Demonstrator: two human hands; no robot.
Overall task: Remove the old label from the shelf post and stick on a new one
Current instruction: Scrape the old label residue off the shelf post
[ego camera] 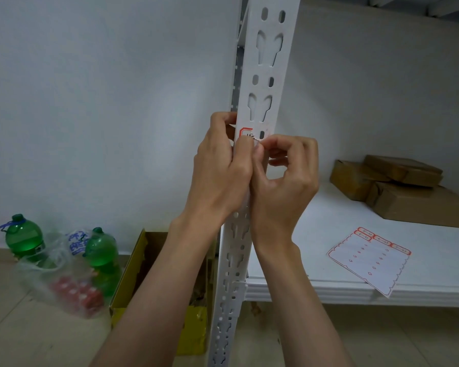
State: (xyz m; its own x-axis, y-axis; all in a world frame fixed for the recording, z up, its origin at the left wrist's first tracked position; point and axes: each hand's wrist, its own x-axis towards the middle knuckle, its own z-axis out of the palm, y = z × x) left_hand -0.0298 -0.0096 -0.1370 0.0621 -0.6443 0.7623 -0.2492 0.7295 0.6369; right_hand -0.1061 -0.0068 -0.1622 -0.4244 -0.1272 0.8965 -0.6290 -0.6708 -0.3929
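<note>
The old label (249, 134), red-bordered with dark writing, is sitting on the front face of the white slotted shelf post (265, 75), partly torn and lifted along its lower edge. I am pinching that loose edge between the thumb and forefinger of my right hand (282, 176), the other fingers curled in. My left hand (219, 165) is wrapping around the post's left edge just beside the label, fingers hooking behind the metal. On the white shelf (329, 234) to the right, a sheet of new labels (368, 260) is lying flat, with brown cardboard boxes (398, 186) behind it. On the floor at left, two green bottles (24, 237) are standing by a yellow box (133, 266).
</note>
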